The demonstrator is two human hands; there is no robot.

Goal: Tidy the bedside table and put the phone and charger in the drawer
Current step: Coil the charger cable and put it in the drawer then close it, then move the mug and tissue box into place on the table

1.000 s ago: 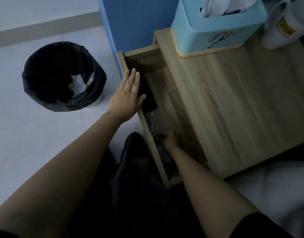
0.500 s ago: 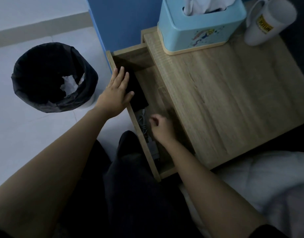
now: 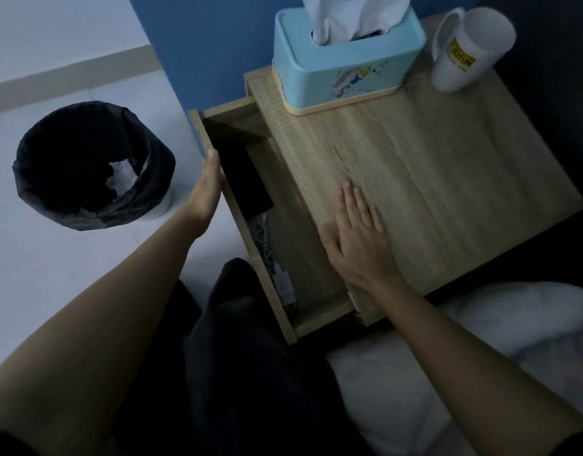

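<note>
you've got a light oak woodgrain bedside table (image 3: 431,166), drawer (image 3: 293,258) in the same pale wood. phone (image 3: 244,179) inside reads flat black, charger (image 3: 277,271) grey. tissue box (image 3: 343,60) is pale blue with a cream base and a small rainbow cartoon print, white tissue on top. mug (image 3: 468,51) white with a yellow label. bin (image 3: 92,169) lined black. wall behind is solid blue, floor tiles off-white.

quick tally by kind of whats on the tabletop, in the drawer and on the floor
Tissue box: 1
Mug: 1
Phone in the drawer: 1
Charger: 1
Bin: 1
Total: 5
</note>
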